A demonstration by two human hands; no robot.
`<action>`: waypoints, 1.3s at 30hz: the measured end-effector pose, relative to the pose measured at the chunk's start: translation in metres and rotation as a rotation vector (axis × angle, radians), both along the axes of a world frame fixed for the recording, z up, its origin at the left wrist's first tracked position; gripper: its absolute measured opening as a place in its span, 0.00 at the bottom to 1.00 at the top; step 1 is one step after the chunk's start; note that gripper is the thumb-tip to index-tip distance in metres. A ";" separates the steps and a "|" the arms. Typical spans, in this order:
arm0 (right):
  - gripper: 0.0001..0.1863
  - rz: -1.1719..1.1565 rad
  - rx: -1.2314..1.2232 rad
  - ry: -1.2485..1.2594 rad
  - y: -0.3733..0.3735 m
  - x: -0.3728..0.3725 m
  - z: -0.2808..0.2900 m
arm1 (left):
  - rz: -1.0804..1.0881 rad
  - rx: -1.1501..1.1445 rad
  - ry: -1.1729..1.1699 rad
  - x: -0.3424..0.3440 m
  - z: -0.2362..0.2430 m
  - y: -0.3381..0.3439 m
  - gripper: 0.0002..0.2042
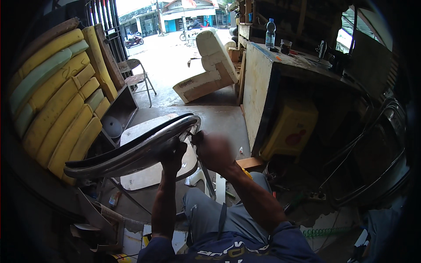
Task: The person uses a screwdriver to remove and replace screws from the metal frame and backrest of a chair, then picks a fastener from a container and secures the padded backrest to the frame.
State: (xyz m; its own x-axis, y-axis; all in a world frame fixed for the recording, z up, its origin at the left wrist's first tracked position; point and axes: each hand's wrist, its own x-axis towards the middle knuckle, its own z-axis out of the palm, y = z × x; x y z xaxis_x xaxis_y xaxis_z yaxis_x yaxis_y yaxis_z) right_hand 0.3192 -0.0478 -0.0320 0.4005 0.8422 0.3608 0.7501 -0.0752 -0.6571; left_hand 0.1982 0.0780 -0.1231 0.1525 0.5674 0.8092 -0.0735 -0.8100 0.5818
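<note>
A curved chrome chair frame [109, 168] with a black padded edge [131, 142] is tilted in front of me, its right end raised. My left hand [174, 151] is closed round the frame near that raised end. Close beside it, my right hand [215, 151] is closed at the end of the frame; a small dark shape shows at its fingertips, too unclear to name. The right hand is partly blurred. Beneath the frame is a pale, worn chair panel [136, 180] with a dark rim, partly hidden by my left arm and the frame.
Yellow foam cushions [61, 114] are stacked at the left. A folding chair [136, 78] and a cream armchair [212, 72] stand toward the bright street. On the right, a workbench [258, 87] carries a water bottle [270, 33]; a yellow plastic stool [291, 127] sits beneath it.
</note>
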 end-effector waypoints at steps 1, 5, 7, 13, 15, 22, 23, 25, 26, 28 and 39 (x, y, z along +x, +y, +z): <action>0.14 0.039 0.020 0.021 0.000 0.002 0.001 | 0.003 0.003 0.009 0.001 0.000 0.002 0.08; 0.14 0.107 0.028 0.027 0.002 0.008 0.001 | -0.001 0.029 0.058 0.000 -0.002 0.010 0.08; 0.13 0.090 0.095 0.014 0.002 0.005 0.001 | 0.007 0.055 0.054 0.000 -0.002 0.011 0.08; 0.12 0.026 0.325 -0.076 -0.001 -0.005 -0.001 | -0.037 0.018 -0.082 0.005 -0.005 0.006 0.10; 0.12 0.002 0.312 -0.086 0.000 -0.008 -0.001 | -0.045 -0.023 0.017 -0.002 -0.023 0.021 0.12; 0.14 -0.060 0.218 -0.091 -0.002 -0.011 0.005 | -0.066 -0.058 -0.063 0.002 -0.021 0.013 0.11; 0.14 -0.066 0.173 -0.083 -0.002 -0.010 0.006 | -0.050 -0.026 -0.021 0.000 -0.019 0.014 0.11; 0.16 -0.058 0.080 -0.036 0.000 -0.007 0.010 | -0.028 0.010 0.010 -0.002 -0.018 0.015 0.10; 0.16 -0.045 0.032 0.003 0.002 -0.005 0.012 | -0.022 0.014 0.000 -0.001 -0.017 0.014 0.10; 0.17 -0.012 -0.022 0.058 0.005 0.000 0.012 | -0.030 0.011 -0.020 0.001 -0.014 0.012 0.09; 0.12 0.045 0.252 0.090 0.003 -0.003 0.000 | -0.105 0.003 -0.004 -0.001 0.002 0.005 0.10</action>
State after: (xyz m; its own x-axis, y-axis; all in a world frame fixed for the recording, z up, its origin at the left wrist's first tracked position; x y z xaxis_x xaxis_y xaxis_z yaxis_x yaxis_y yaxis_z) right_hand 0.3162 -0.0444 -0.0321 0.4044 0.7482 0.5260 0.6870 0.1312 -0.7147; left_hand 0.1971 0.0830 -0.1207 0.2077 0.5457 0.8118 -0.1602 -0.7997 0.5786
